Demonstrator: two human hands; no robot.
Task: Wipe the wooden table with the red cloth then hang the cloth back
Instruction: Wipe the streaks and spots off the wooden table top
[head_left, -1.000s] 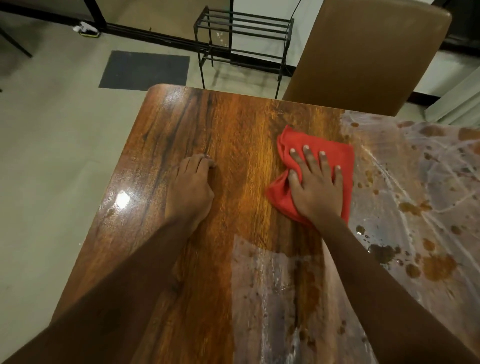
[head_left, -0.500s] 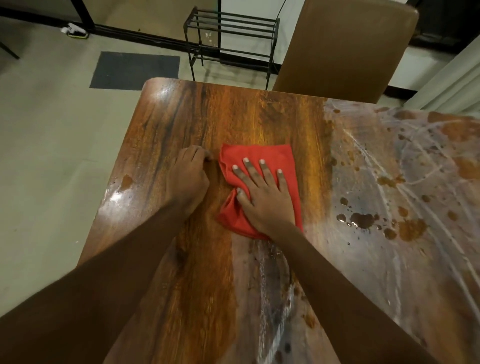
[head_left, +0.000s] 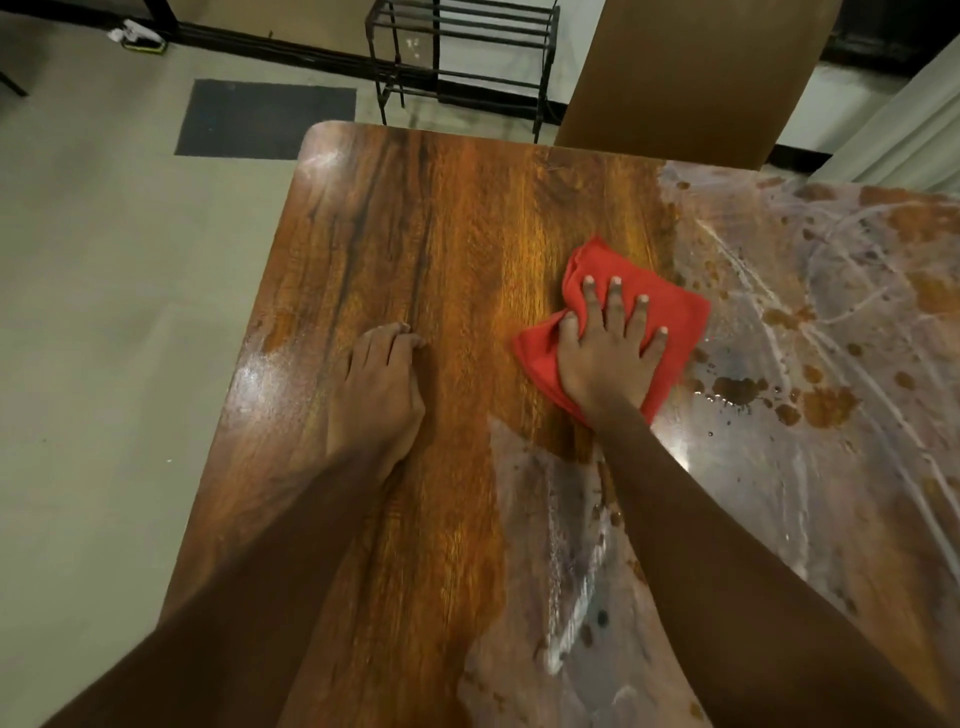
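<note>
- Head view: the right hand (head_left: 608, 358) lies flat, palm down, on the red cloth (head_left: 680, 312). Its four fingers are straight and spread apart, and the thumb points out to the left across the cloth's folded edge.
- The red cloth is crumpled into a rough square and lies flat on the wooden table (head_left: 441, 234), right of the table's middle. Cloth shows beyond the fingertips and on both sides of the hand.
- The cloth sits just where the clear, glossy wood meets a cloudy, streaked film (head_left: 841, 467) that covers the right part of the tabletop. Its right edge touches the film.
- Brown spots (head_left: 735, 389) and small droplets lie in the film just right of the cloth and further out.
- A second cloudy patch (head_left: 561, 545) runs down the tabletop below the cloth, between the two forearms.
- The left hand (head_left: 382, 395) rests palm down on bare wood, well apart from the cloth. Its fingers are held close together with the tips bent slightly down, and it holds nothing.
- Past the far edge of the table stands a brown chair back (head_left: 691, 73). A dark metal rack (head_left: 462, 57) is on the floor (head_left: 104, 312) to its left, and a dark mat (head_left: 265, 119) lies further left.
</note>
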